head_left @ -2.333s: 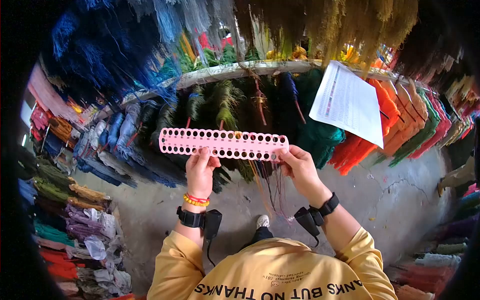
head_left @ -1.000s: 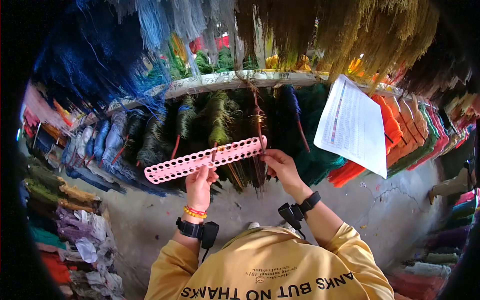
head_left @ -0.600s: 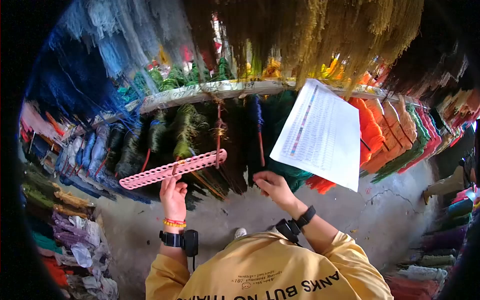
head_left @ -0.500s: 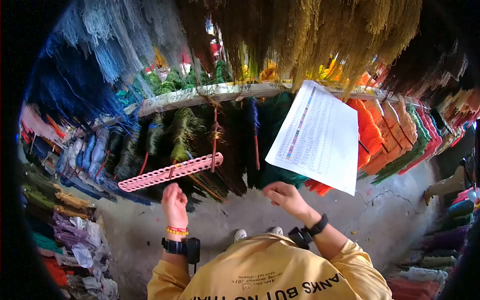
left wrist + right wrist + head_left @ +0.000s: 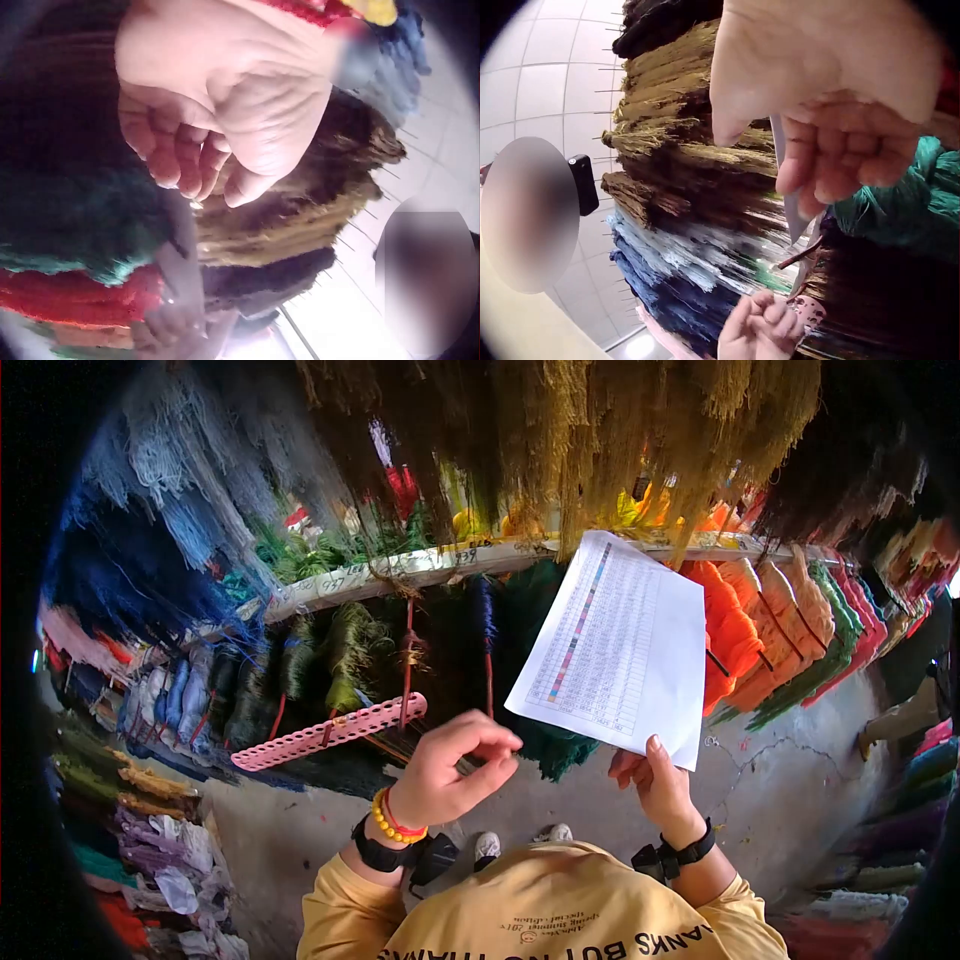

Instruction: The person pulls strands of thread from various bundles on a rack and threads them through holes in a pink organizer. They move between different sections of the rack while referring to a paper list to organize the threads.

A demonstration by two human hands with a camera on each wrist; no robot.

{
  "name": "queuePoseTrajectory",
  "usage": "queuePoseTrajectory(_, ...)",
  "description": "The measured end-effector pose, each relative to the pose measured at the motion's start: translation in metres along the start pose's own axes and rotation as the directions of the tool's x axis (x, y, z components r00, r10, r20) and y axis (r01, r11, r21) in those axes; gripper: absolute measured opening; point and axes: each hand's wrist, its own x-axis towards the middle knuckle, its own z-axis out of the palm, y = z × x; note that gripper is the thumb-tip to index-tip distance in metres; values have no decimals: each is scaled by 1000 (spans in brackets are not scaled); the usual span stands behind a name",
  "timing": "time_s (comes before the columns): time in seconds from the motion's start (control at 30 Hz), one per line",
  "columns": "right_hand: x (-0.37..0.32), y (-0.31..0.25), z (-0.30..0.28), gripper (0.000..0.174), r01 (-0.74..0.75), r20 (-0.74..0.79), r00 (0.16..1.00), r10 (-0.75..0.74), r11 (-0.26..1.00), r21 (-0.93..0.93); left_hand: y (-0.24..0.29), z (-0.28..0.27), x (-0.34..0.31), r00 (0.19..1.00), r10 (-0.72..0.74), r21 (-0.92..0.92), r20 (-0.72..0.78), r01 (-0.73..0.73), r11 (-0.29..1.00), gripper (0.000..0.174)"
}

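My right hand [image 5: 660, 792] pinches the lower edge of a white printed sheet [image 5: 615, 650] between thumb and fingers. The sheet carries a table with a coloured column and leans in front of the hanging yarn. In the right wrist view the sheet shows nearly edge-on [image 5: 793, 214] beside the fingers. My left hand [image 5: 455, 765] hangs in the air left of the sheet, fingers loosely curled, holding nothing; in the left wrist view its palm [image 5: 225, 97] shows. A pink strip with rows of round holes [image 5: 290, 747] rests tilted over rod ends in front of the dark yarn.
Green yarn [image 5: 560, 752] and orange yarn [image 5: 728, 620] hang behind and right of the sheet. A white rail [image 5: 320, 592] with handwritten numbers runs across above. Brown skeins [image 5: 600, 450] hang overhead. Folded yarn piles [image 5: 160, 810] line the left side.
Both hands held the pink strip earlier; it now stays on the rods, released. The right hand moved right and took the sheet's lower edge; the left moved right towards the sheet.
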Motion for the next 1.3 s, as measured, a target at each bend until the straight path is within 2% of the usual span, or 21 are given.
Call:
queuePoseTrajectory(0.07,0,-1,1,36,-4,-113,994,4,1000,3,1,2,26,982,179,171,-61,-166,971,14)
queuePoseTrajectory(0.17,-2,-1,-4,29,-34,-223,974,34,999,0,-9,7,51,987,111,371,-114,-61,927,16)
queuePoseTrajectory(0.2,-3,-1,-7,28,-35,-219,975,35,999,4,-17,10,56,991,88,378,-97,-45,925,17)
queuePoseTrajectory(0.3,-5,-2,-15,27,-39,-208,977,38,999,-1,-40,19,67,990,144,503,-2,-124,855,18)
queuePoseTrajectory(0.33,-5,-4,-15,27,-42,-204,978,38,999,-12,-39,22,69,994,103,520,24,-100,848,19)
queuePoseTrajectory(0.63,-3,-4,-26,25,-17,-146,989,22,999,39,-45,28,77,993,36,462,110,-84,883,21)
queuePoseTrajectory(1.17,-4,2,-35,29,-40,-117,992,42,999,16,-41,31,79,989,6,459,146,-73,885,24)
queuePoseTrajectory(1.3,-4,8,-44,25,-28,-31,999,28,999,18,-42,31,78,990,7,456,144,-72,887,25)
